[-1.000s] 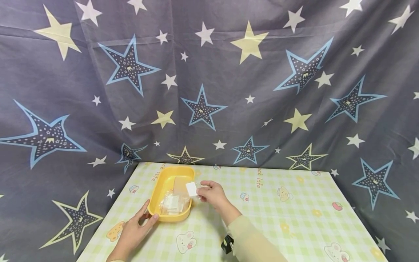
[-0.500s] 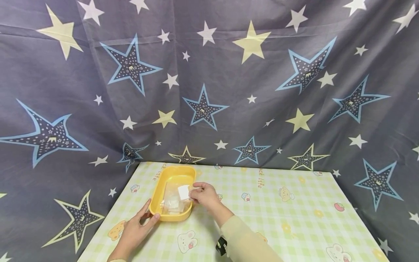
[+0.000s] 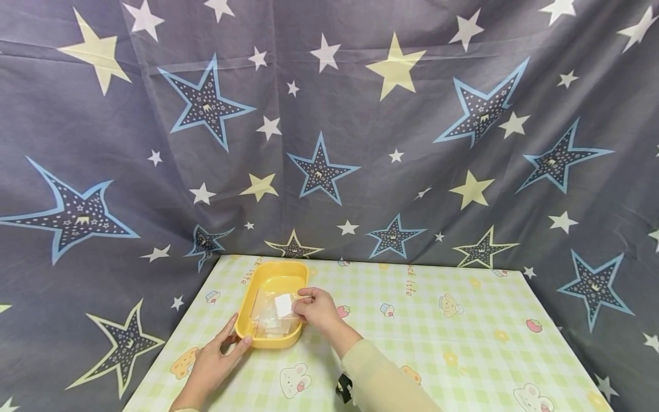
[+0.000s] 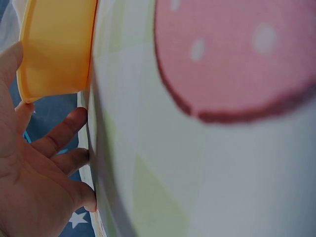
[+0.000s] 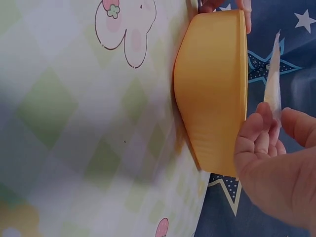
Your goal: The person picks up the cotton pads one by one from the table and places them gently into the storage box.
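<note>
A yellow plastic tray (image 3: 273,343) stands on the table, left of centre in the head view. My left hand (image 3: 213,363) holds its near left corner between thumb and forefinger. The left wrist view shows the other fingers (image 4: 69,160) spread down to the tabletop. Over the tray's right rim, my right hand (image 3: 321,312) pinches a small clear plastic bag (image 3: 284,305) with a white square in it. Seen edge-on in the right wrist view, the bag (image 5: 273,74) sits above the rim. More clear bags with white pieces (image 3: 275,327) lie at the tray's near end.
A green-checked tablecloth (image 3: 437,355) with cartoon prints covers the table. Behind it hangs a dark star-patterned curtain (image 3: 340,103), which also runs down both sides. A black device (image 3: 344,389) is strapped at my right wrist.
My right hand has moved left, bringing the pinched bag from the tray's right rim to over its inside. The left hand keeps its place on the corner.
</note>
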A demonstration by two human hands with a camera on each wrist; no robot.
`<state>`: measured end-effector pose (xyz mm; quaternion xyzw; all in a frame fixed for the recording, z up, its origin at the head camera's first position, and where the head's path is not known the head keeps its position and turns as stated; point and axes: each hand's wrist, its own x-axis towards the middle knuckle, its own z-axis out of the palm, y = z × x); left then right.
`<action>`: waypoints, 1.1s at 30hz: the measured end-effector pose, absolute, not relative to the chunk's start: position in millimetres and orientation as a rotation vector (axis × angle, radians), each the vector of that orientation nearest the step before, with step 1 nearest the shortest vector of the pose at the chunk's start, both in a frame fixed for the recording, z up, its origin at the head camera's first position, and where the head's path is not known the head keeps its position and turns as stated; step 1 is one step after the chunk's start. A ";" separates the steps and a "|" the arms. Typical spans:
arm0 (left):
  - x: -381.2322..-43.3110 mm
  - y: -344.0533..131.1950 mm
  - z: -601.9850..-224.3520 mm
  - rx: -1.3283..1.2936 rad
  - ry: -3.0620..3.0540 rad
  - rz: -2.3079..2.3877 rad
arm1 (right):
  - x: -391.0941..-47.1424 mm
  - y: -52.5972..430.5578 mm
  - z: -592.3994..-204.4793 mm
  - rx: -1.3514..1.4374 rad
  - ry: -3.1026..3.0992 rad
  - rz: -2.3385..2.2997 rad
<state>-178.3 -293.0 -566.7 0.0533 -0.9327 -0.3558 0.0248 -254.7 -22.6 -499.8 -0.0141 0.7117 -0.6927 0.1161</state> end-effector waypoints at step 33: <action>-180.3 -292.6 -564.3 0.196 -2.927 -1.128 | -249.2 -0.7 -504.7 -0.035 2.036 -2.064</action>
